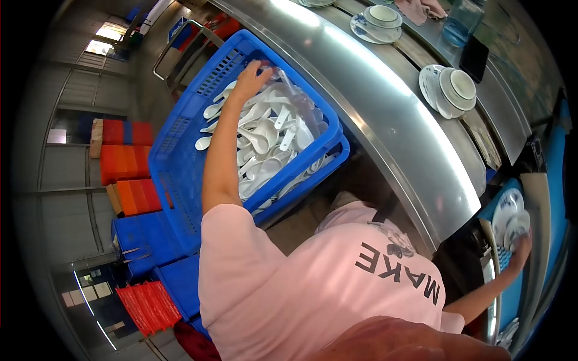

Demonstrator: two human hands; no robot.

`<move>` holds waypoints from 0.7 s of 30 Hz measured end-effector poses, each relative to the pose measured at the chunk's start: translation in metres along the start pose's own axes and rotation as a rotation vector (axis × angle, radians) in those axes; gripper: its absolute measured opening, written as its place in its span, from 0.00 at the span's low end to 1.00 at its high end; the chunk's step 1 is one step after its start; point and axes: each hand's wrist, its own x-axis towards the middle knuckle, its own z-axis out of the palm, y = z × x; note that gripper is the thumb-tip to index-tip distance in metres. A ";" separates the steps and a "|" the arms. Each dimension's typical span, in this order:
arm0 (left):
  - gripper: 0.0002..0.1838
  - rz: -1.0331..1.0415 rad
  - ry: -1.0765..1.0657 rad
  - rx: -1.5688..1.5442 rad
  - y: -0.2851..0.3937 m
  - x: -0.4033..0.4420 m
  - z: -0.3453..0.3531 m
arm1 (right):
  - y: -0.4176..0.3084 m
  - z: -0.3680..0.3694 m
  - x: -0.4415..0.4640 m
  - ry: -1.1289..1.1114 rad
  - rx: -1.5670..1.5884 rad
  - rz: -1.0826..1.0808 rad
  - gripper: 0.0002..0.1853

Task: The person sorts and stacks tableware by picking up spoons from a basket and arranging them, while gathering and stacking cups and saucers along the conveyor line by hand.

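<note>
My left hand (253, 80) reaches into a blue plastic basket (180, 133) that holds many white spoons (259, 137). Its fingers are bent at the upper end of a clear plastic bag (295, 95), which lies over part of the spoons; the fingertips are small and partly hidden. Far to the right, my right hand (521, 251) grips the edge of a small white dish (516, 228). Next to that dish is a larger white plate (507, 204), above a blue surface (512, 295).
A curved steel counter edge (385, 114) runs beside the basket. On the counter are stacked dish sets (448, 90), another set (376, 25), a dark phone (474, 59) and a jug of bluish liquid (462, 24). Red crates (125, 163) and blue crates (141, 240) stand at left.
</note>
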 end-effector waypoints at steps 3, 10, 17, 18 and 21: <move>0.23 -0.082 -0.190 -0.056 0.028 -0.009 -0.002 | -0.059 0.104 0.019 -0.061 -0.029 0.016 0.27; 0.43 0.091 -0.414 0.444 0.096 -0.056 0.004 | -0.090 0.260 0.099 -0.254 -0.212 -0.140 0.23; 0.33 0.236 -0.262 0.474 0.124 -0.087 0.036 | -0.094 0.342 0.087 -0.122 -0.503 -0.303 0.30; 0.21 0.280 -0.192 0.454 0.123 -0.087 0.043 | -0.077 0.343 0.091 -0.067 -0.452 -0.333 0.30; 0.08 0.239 -0.104 0.401 0.095 -0.084 0.058 | -0.101 0.306 0.056 -0.036 -0.469 -0.464 0.22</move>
